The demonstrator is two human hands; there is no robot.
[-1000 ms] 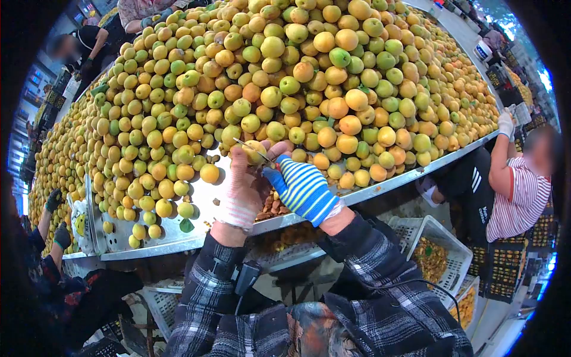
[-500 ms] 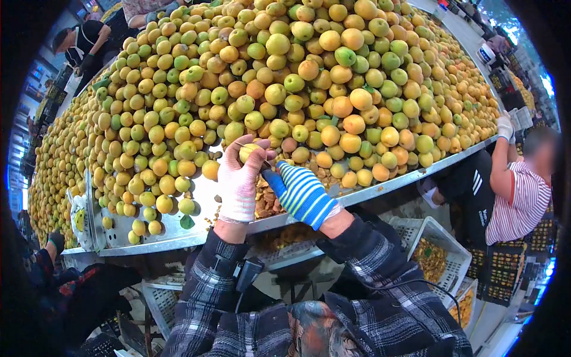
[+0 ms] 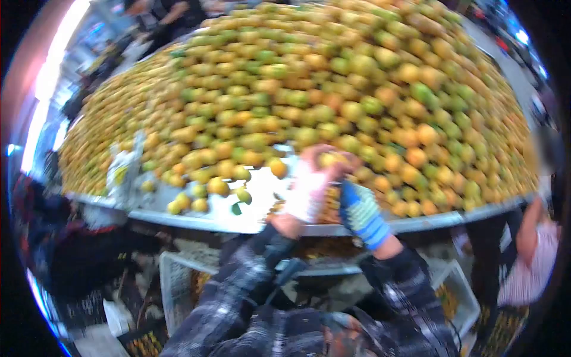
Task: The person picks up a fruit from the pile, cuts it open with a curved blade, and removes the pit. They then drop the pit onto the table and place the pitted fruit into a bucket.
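Note:
My left hand, in a white and pink glove with bare fingertips, is closed around a yellow apricot at the near edge of a large heap of apricots. Close beside it on the right is my right hand, in a blue glove with pale stripes. Its fingers are closed and point towards the held fruit; what they grip is hidden and blurred. Brownish-orange cut pieces lie on the metal table between and below my hands.
A few loose apricots and a green leaf lie left of my hands. A white plastic bag sits farther left. Below the table edge stand pale crates. A person in a striped shirt is at the right; others work at the far left.
The view has swung, so the heap and my hands appear farther right, and the picture is blurred. The apricot is still in my left hand, with my right hand close beside it.

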